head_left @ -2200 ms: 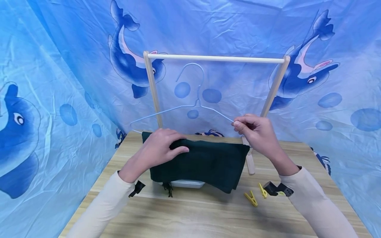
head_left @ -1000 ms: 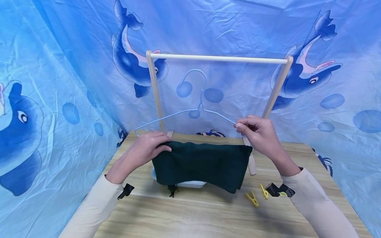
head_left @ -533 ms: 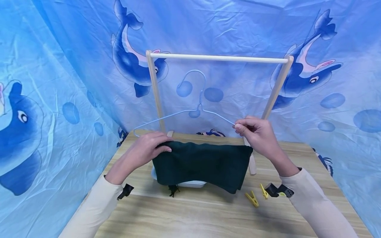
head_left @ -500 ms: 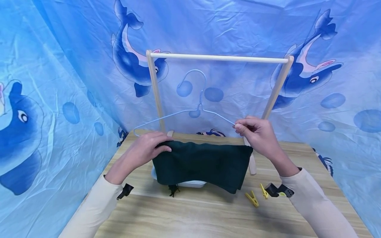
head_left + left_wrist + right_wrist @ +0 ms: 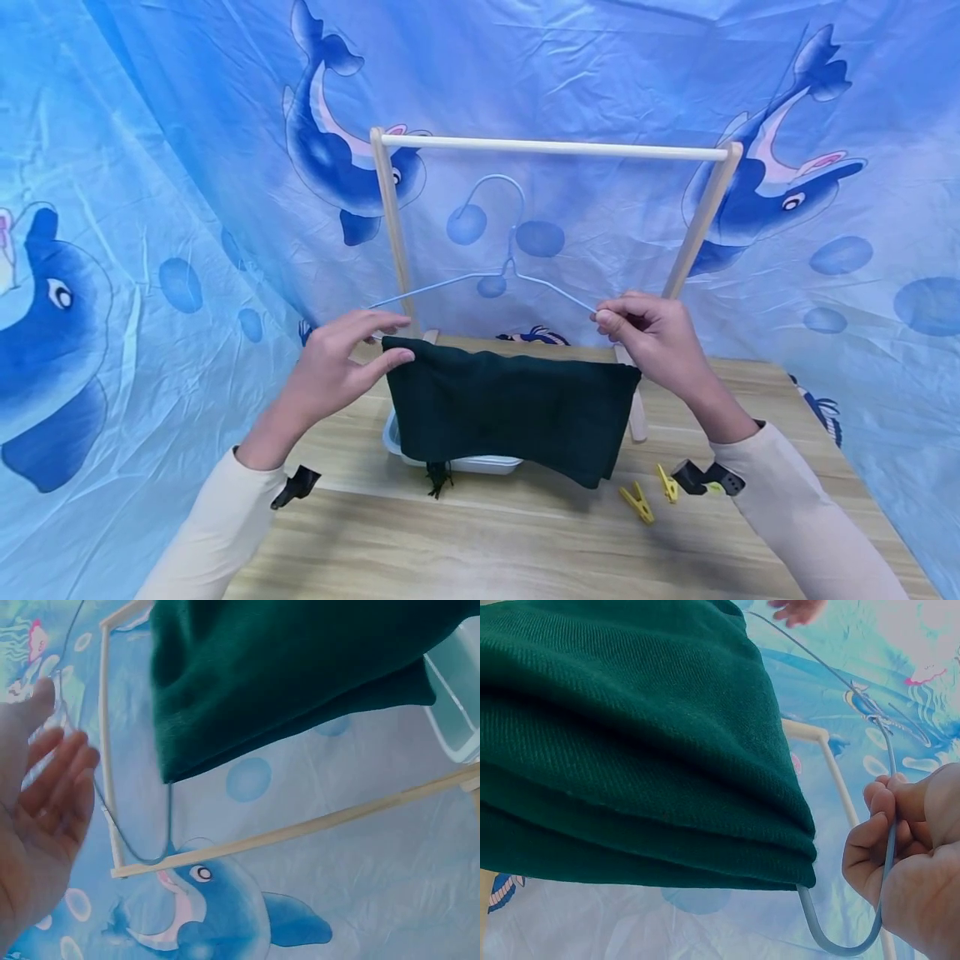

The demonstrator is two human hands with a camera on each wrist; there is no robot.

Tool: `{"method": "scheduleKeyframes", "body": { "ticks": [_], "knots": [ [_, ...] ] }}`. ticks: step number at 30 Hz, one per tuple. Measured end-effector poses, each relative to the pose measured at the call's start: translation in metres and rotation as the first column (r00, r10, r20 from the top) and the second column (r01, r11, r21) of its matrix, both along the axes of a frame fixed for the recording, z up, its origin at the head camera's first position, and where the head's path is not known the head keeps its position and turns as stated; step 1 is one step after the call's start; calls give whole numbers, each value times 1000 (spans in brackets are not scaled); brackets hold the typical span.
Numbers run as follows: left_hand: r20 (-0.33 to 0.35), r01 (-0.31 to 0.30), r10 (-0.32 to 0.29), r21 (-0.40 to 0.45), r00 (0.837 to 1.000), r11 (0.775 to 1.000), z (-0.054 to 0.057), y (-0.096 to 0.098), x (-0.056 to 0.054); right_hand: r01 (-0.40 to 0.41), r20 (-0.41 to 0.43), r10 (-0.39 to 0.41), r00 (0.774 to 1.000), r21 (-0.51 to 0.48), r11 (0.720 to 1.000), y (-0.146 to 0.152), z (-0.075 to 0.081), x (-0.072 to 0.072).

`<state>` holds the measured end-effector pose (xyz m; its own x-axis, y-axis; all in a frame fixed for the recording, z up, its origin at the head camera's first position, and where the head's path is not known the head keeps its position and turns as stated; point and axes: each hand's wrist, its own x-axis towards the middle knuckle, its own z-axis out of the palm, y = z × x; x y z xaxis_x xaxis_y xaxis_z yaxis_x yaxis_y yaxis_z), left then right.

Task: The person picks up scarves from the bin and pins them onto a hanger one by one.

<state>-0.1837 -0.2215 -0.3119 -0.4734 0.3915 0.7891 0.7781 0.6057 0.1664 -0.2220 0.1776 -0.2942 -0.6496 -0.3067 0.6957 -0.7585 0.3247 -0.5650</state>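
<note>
A dark green scarf (image 5: 517, 408) with a black fringe at its lower left hangs folded over the lower bar of a light-blue wire hanger (image 5: 511, 265). My right hand (image 5: 654, 342) pinches the hanger's right shoulder. The right wrist view shows the thumb and curled fingers on the wire, beside the layered folds of the scarf (image 5: 630, 750). At the scarf's upper left corner is my left hand (image 5: 330, 371), thumb and fingers apart. In the left wrist view this hand (image 5: 45, 817) has loose fingers beside the hanger wire, clear of the scarf. The scarf covers most of the bar.
Behind the hanger stands a wooden rack with a white crossbar (image 5: 551, 147). A pale plastic tray (image 5: 491, 465) sits on the wooden table (image 5: 480, 550), partly hidden under the scarf. Two yellow clothespins (image 5: 637, 503) lie to its right. Blue dolphin-print sheeting surrounds the table.
My left hand has slid leftward along the scarf's top edge, then let go and spread its fingers. The scarf has shifted slightly right. My right hand keeps its pinch on the hanger.
</note>
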Motion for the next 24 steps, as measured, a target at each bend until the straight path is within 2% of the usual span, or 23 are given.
{"method": "scheduleKeyframes", "body": {
  "ticks": [4, 8, 15, 19, 24],
  "knots": [
    [-22, -53, 55, 79, 998, 995, 8, -3, 0, 14, 2, -14, 1000, 3, 1000, 0, 0, 0],
    [-9, -84, 86, 126, 996, 988, 11, -8, -2, 10, 3, -10, 1000, 4, 1000, 0, 0, -1],
    [76, -155, 145, 160, 987, 975, 13, -14, -7, -6, 1, 6, 1000, 7, 1000, 0, 2, -4],
    [128, -166, 146, 166, 981, 972, 15, -14, -10, -14, -10, 14, 1000, 12, 1000, 1, 5, -5],
    [158, -157, 131, 168, 979, 973, 17, -12, -14, -21, -25, 22, 999, 19, 1000, 2, 8, -7]
  ]
}}
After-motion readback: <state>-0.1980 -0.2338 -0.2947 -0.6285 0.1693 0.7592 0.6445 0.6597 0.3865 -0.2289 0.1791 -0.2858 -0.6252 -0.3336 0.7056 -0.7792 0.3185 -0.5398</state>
